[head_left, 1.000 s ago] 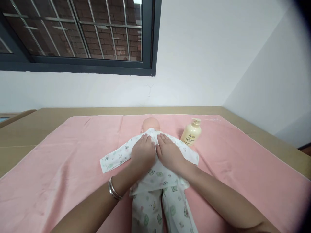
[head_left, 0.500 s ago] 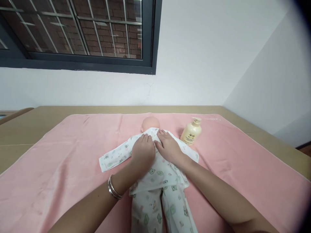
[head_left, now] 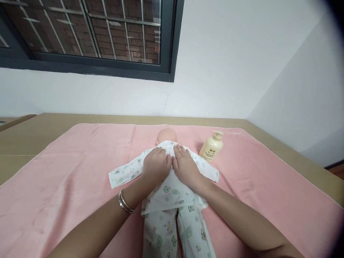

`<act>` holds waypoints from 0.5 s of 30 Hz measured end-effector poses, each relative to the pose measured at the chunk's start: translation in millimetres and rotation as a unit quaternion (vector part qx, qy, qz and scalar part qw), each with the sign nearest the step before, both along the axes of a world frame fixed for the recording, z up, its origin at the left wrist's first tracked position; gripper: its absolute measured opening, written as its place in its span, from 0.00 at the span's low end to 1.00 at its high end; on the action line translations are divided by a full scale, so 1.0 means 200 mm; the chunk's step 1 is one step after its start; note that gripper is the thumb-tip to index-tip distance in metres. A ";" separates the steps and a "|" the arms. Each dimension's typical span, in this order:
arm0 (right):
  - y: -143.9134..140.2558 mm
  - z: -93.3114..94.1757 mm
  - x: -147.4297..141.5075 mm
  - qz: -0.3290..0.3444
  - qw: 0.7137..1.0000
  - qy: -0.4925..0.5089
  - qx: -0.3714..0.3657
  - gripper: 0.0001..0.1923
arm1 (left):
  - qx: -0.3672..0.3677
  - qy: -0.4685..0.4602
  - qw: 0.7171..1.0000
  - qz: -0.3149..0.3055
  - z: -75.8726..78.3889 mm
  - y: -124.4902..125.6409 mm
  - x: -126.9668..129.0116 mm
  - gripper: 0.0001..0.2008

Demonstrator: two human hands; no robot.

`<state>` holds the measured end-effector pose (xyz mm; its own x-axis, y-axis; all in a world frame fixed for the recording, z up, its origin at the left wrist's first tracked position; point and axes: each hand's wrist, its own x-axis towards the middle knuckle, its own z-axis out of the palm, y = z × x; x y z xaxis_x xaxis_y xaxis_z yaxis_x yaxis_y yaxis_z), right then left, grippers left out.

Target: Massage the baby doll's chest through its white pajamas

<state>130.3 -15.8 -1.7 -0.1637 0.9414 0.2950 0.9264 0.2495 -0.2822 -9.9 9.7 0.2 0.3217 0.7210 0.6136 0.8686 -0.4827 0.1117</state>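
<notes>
Doll (head_left: 167,186) face down beneath both flat hands, left hand (head_left: 156,167) beside right hand (head_left: 185,167).

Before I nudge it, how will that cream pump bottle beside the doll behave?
The pump bottle stands upright on the soft pink towel, so it probably tips easily. Its rounded body would likely roll once down. It looks like rigid plastic, not fragile.

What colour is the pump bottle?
Pale yellow pump bottle, seen in the head view.

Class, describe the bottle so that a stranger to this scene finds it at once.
Start at the pink towel spread over the table. The doll lies at its middle; the bottle leans just beside the doll's sleeve. It alone is cream-yellow, with a pump top.
</notes>
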 end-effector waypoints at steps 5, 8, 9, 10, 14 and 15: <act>-0.08 -0.02 -0.05 0.011 0.999 -0.028 0.014 0.28 | -0.003 -0.074 0.996 -0.049 -0.06 0.05 0.01 0.13; -0.09 -0.01 -0.04 0.022 0.999 -0.021 0.015 0.27 | -0.014 -0.092 0.994 -0.049 -0.09 0.05 0.01 0.15; -0.07 -0.01 -0.03 0.029 0.999 -0.012 0.014 0.27 | -0.017 -0.096 0.994 -0.049 -0.09 0.05 0.01 0.15; -0.05 -0.01 -0.02 0.038 0.999 0.001 0.012 0.27 | -0.018 -0.099 0.994 -0.050 -0.10 0.04 0.01 0.16; 0.03 -0.02 0.03 0.034 0.997 0.067 0.001 0.28 | -0.015 -0.112 0.992 -0.051 -0.11 0.04 0.01 0.18; 0.05 -0.03 0.04 0.026 0.996 0.080 0.000 0.29 | -0.015 -0.116 0.992 -0.051 -0.12 0.04 0.01 0.18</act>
